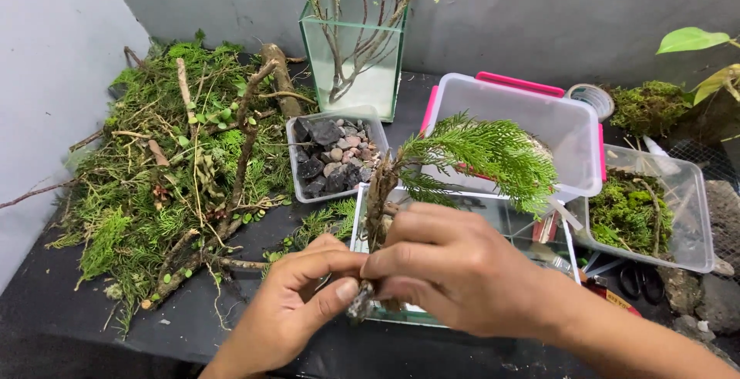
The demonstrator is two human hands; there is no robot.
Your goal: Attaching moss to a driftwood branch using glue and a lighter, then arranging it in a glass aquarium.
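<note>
My right hand (455,267) grips a short rough branch (378,194) that bears a feathery green conifer sprig (482,152) at its top. My left hand (297,302) pinches the lower end of the same branch between thumb and fingers. Both hands hover over a small low glass tank (532,229) at the table's front. The bottom tip of the branch is partly hidden by my fingers.
A pile of green cuttings and sticks (177,171) fills the left. A clear tub of dark stones (331,155) sits centre, a tall glass tank with twigs (354,48) behind it. A pink-lidded clear box (524,117), a moss tub (640,209) and scissors (636,279) lie right.
</note>
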